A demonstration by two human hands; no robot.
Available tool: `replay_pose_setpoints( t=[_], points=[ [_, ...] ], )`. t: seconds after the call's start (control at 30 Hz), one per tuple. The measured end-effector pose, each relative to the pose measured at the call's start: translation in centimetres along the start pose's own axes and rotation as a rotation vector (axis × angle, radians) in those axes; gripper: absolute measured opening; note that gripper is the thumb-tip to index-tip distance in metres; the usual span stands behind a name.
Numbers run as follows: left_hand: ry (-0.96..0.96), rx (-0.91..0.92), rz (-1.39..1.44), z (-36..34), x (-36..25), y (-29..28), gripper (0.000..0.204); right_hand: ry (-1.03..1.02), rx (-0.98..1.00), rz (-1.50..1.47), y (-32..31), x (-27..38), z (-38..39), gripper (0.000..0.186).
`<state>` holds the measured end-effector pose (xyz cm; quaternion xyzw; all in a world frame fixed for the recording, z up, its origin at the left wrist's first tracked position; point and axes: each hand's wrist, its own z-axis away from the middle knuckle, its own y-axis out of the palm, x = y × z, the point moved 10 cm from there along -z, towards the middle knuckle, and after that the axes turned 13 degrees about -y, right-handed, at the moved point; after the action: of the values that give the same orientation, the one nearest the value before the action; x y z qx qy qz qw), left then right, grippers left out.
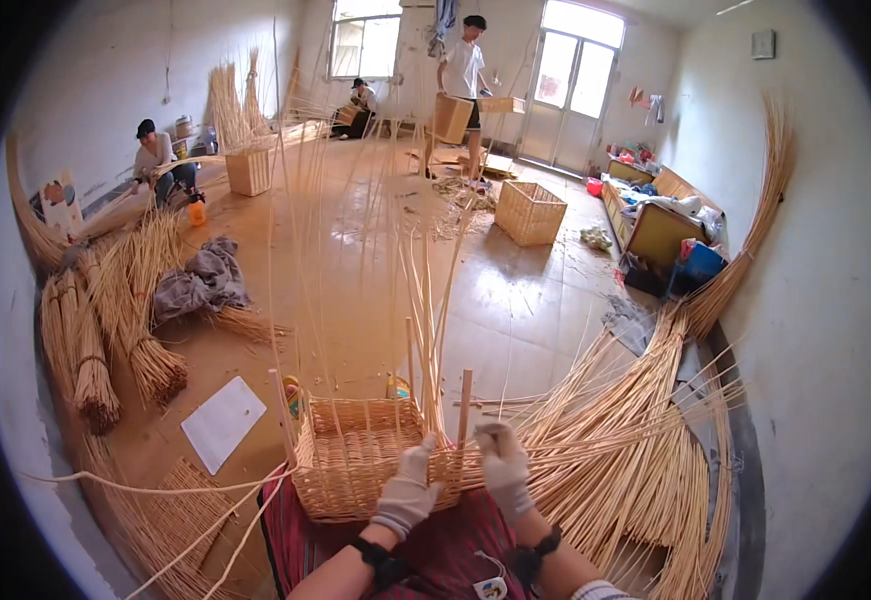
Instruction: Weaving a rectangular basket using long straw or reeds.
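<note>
“Well, on my feed the basket [351, 480] sits upright, open side up, over the striped cloth [296, 545] on the lap. Which way does it run?”

“Longer left to right than front to back, I judge, though the lens bends it.”

“And the grips?”

“The left grip [411, 490] lies against the basket's near wall, toward its right end, thumb up by the rim; I can't tell whether it clamps the weave. The right grip [506, 470] is just off the basket's right side, fingers curled in, and I can't see whether they pinch anything.”

“So what does the coming move turn on?”

“The basket's near right corner, I'd say. An upright stake [466, 402] rises there between the two grips. The right one is nearer, with the stake on its left.”

“Room?”

“Tight to the basket's right: loose rods [616, 460] fan out there, some passing close by the right grip. Tall strands [426, 350] stand at its far right, so I'd mind them. Left of it, pale canes [226, 489] sweep outward. Beyond its far rim I see the widest stretch of floor [526, 345].”
</note>
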<state>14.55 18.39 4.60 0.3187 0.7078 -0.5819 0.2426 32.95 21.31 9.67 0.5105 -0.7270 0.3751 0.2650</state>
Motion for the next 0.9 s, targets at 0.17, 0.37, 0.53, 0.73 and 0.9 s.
replay_pose_setpoints(
  t=[0.17,0.37,0.53,0.73,0.9],
  points=[
    [-0.153,0.095,-0.383,0.1,1.0,3.4,0.081,-0.379,0.008,0.892,3.3,5.8,-6.2,0.065],
    [-0.183,0.178,-0.519,0.1,1.6,4.4,0.078,-0.22,0.208,0.713,3.8,1.3,-0.7,0.048],
    [0.049,-0.066,0.241,2.3,3.5,-1.1,0.057,-0.263,0.125,0.701,2.9,-0.6,1.3,0.037],
    [-0.574,-0.557,0.87,9.2,21.1,-11.8,0.027,-0.366,-0.067,0.474,5.0,4.4,4.2,0.038],
    [-0.499,-0.533,0.598,7.7,19.7,-15.8,0.02,-0.394,0.868,-0.216,20.5,12.0,11.0,0.029]
  ],
)
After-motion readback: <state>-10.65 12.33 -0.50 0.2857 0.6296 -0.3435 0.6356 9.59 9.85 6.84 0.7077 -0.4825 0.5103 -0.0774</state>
